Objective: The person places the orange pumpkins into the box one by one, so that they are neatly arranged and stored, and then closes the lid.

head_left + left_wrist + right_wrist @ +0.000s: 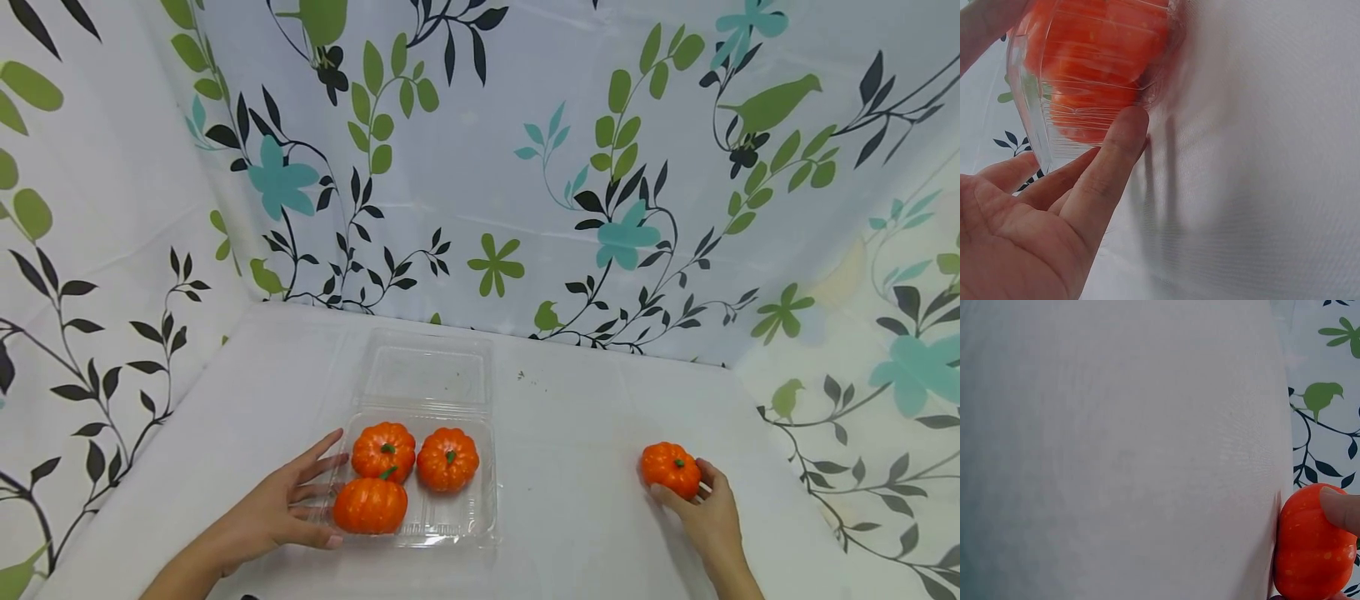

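A clear plastic clamshell container (487, 508) lies on the table with its lid (427, 375) folded back. Inside it are three small orange pumpkins: one at the back left (375, 458), one at the right (447, 471) and one at the front left, tipped on its side (371, 507). My left hand (288, 504) is at the container's left side, fingers spread and fairly straight; in the left wrist view its fingertips touch the clear wall (1079, 119). Far to the right, my right hand (711, 512) grips another small orange pumpkin (1313, 550) between thumb and fingers, at the tabletop.
A white cloth covers the table (570, 475), and a wide stretch of it separates the container from the right hand. Behind and at both sides hangs a curtain (480, 167) printed with leaves, flowers and birds. Small dark specks (522, 376) lie right of the lid.
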Demonstrator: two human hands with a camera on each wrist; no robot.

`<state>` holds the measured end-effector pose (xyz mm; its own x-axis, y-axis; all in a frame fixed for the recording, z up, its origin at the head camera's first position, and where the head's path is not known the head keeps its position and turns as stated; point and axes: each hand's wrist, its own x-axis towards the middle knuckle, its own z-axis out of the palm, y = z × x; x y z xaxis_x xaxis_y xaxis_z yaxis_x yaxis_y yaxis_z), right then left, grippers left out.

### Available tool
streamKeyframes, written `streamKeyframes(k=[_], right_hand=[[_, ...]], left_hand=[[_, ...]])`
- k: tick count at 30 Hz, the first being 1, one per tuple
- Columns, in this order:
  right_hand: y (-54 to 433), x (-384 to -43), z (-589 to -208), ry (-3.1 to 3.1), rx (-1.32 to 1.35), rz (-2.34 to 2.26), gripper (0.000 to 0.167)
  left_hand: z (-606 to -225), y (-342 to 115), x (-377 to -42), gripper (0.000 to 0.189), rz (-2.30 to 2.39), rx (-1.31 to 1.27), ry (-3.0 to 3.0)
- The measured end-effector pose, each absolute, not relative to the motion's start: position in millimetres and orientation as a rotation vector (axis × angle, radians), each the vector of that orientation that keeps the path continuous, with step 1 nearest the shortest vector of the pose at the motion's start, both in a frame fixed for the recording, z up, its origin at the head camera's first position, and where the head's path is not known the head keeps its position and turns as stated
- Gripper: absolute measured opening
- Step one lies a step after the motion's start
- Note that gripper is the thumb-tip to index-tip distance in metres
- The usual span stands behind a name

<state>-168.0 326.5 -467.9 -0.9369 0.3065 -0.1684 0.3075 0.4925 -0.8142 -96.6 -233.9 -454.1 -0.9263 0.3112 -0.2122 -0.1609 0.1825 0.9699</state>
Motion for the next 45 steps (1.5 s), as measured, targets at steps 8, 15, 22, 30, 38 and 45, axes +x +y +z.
streamKeyframes(k=[8,15,22,30,38,45], right_hand=[[322,-165,-467,2.738,0.566,-1.485,0.109],[309,-161,-456,2.699,0.502,-1.501,0.109],[291,-154,-444,2.566,0.370,-1.672,0.102],[266,-145,-432,2.432,0.197,-1.808,0.079],[242,-135,-423,2.293,0.061,-1.893,0.069],[222,-131,-421,2.186,-0.009,-1.918,0.065]], left_hand=[[-454,-233,-96,0.118,1.817,0.182,2.088],[-453,-234,-96,0.117,1.801,0.150,2.093],[-453,-234,-95,0.117,1.801,0.142,2.093],[-452,-233,-95,0.117,1.802,0.141,2.085],[-454,-233,-96,0.118,1.809,0.133,2.086],[-454,-233,-96,0.119,1.816,0.125,2.076]])
